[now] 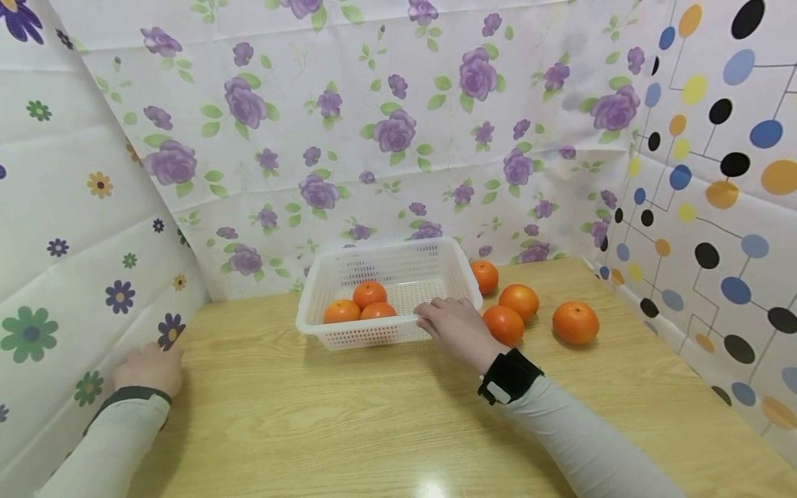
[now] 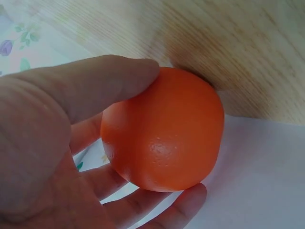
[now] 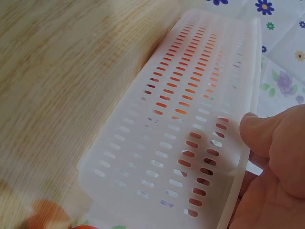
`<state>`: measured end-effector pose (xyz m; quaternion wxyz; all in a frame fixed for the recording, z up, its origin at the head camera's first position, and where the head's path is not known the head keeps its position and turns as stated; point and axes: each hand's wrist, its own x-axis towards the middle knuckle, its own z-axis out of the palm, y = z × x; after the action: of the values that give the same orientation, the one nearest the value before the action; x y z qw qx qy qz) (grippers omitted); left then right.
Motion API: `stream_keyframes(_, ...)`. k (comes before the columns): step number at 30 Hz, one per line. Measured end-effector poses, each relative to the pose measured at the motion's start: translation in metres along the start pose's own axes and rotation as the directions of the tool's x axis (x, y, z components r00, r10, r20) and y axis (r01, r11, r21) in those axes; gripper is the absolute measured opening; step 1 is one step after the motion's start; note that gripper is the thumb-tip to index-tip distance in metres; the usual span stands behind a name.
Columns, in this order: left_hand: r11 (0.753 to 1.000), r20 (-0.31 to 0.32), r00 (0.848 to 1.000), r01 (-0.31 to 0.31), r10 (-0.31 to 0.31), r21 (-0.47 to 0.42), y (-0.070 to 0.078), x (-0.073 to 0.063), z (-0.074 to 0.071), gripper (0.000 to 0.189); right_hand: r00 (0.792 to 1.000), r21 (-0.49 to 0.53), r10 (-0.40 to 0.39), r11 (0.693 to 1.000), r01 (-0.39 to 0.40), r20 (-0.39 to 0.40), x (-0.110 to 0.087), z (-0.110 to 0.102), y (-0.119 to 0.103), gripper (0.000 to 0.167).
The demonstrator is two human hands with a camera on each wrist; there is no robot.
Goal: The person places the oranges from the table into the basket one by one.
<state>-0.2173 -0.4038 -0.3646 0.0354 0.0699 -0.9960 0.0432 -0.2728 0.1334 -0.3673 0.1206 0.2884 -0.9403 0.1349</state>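
Observation:
At the left edge of the table, my left hand holds a shiny tangerine. The left wrist view shows the thumb on one side of the fruit and curled fingers around the other; in the head view the hand hides it. My right hand grips the near rim of a white perforated plastic basket close to its right corner. In the right wrist view the thumb lies outside the rim, with fingers over the inner side. Three tangerines sit in the basket's left part.
Several more tangerines lie on the wooden table to the right of the basket, some partly hidden by the basket or my right hand. Patterned sheets stand behind the table and along both sides.

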Motion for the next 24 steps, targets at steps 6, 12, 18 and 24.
stream_keyframes(6,1.000,-0.038,0.999,-0.009,0.009,-0.004,0.005,0.001,-0.004,0.018,1.000,0.010,0.013,1.000,-0.013,0.005,0.000,-0.001,0.000,0.029)
stream_keyframes(12,0.997,-0.093,0.993,-0.075,0.074,-0.006,0.013,0.004,-0.006,0.026,1.000,0.015,0.026,1.000,-0.026,0.013,0.000,-0.001,0.000,0.029)
stream_keyframes(18,0.996,-0.071,0.995,-0.077,0.073,-0.054,0.025,0.005,-0.006,0.040,1.000,0.011,0.021,1.000,-0.022,0.013,0.001,0.001,0.000,0.028)
stream_keyframes(24,0.994,-0.064,0.997,-0.060,0.054,-0.091,0.035,0.007,-0.007,0.052,1.000,0.012,0.017,1.000,-0.017,0.010,0.000,0.001,-0.001,0.027)
